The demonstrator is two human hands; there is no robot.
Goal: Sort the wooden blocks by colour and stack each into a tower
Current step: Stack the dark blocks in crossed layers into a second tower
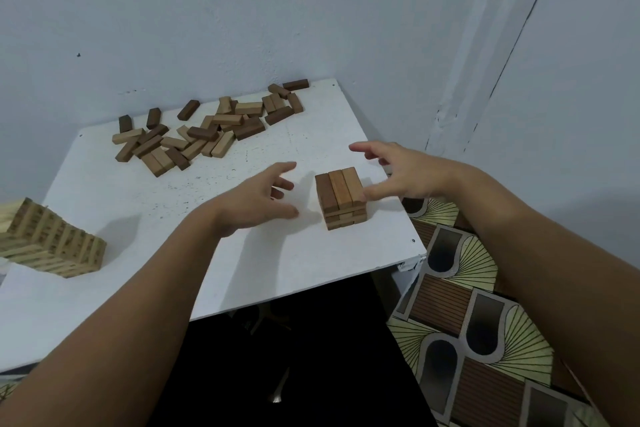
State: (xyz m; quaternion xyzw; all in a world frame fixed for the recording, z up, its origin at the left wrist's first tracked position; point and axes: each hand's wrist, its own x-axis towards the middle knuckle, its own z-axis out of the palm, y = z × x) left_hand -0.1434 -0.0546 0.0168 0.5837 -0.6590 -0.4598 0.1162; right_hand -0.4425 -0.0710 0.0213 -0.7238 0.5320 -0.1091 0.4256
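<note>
Left hand (258,199) and right hand (398,172) spread, flanking tower (341,198) on worktop (173,218), thumb touching; loose blocks (207,128) behind.

Dim, bluish light casts soft shadows on the table (242,253), edges bow from wide-angle distortion, and fingertips blur slightly.

Short brown tower (341,199) near table's right edge, loose blocks (207,130) behind.

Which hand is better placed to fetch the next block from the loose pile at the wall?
Left. The left hand is open and on the side of the loose pile; the right hand is beyond the small tower.
</note>
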